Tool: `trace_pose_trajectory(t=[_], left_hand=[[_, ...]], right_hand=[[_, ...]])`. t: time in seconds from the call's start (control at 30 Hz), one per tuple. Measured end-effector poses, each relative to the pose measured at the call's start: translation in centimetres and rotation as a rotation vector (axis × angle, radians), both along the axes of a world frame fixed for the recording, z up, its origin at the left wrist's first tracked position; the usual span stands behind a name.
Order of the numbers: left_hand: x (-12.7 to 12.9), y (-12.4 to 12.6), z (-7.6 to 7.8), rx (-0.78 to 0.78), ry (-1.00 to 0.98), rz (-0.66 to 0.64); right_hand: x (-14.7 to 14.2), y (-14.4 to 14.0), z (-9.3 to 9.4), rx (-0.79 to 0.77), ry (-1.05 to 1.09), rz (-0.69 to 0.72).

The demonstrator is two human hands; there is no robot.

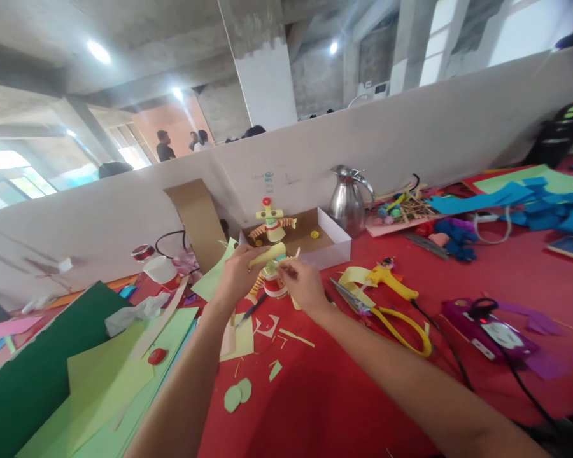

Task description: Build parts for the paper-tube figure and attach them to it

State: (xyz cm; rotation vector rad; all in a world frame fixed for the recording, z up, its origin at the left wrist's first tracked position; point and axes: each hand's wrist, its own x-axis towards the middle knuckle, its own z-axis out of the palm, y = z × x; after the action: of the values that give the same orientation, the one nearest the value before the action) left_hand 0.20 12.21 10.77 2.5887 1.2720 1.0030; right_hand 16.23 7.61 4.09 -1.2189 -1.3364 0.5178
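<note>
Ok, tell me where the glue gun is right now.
In the head view, the yellow glue gun lies on the red table, right of the right hand and just beyond the scissors.

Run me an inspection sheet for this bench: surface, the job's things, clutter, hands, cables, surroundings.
Surface: red tabletop, bare in the front middle.
Job's things: paper figure between the hands; a similar second figure beyond it, by an open box.
Clutter: green paper sheets at left; paper scraps near the hands; scissors and yellow glue gun at right.
Hands: left hand grips the figure's pale yellow roll; right hand has its fingertips at the figure's side, exact grip too small to tell.
Cables: black cable from the glue gun; another by a purple box.
Surroundings: white partition behind the table, people beyond.
</note>
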Motion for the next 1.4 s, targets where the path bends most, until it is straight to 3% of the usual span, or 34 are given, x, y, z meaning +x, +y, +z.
trace_pose_trajectory(t=[0.3, 0.5, 0.63, 0.87, 1.03, 1.23, 1.4], left_hand=[[-0.4, 0.6, -0.7, -0.067, -0.055, -0.033], [-0.8, 1.1, -1.1, -0.083, -0.085, -0.051], [-0.7, 0.7, -0.8, -0.129, -0.098, -0.064], [0.5, -0.1, 0.0, -0.218, -0.075, 0.151], [0.9, -0.2, -1.2, -0.197, -0.132, 0.216], [0.7, 0.2, -3.1, -0.218, -0.279, 0.145], [0.4, 0.9, -2.6, -0.314, -0.335, 0.04]], right_hand=[[-0.2, 1.9, 0.8, -0.153, -0.071, 0.107], [-0.4, 2.9, 0.0, -0.278, 0.095, 0.371], [-0.8, 3.4, -0.3, -0.34, 0.24, 0.453], [-1.7, 3.2, -0.6, -0.306, 0.416, 0.48], [-2.3, 3.1, -1.2, -0.255, 0.479, 0.448], [-1.9, 2.9, -1.2, -0.237, 0.49, 0.454], [-1.5, 2.9, -1.1, -0.261, 0.476, 0.473]])
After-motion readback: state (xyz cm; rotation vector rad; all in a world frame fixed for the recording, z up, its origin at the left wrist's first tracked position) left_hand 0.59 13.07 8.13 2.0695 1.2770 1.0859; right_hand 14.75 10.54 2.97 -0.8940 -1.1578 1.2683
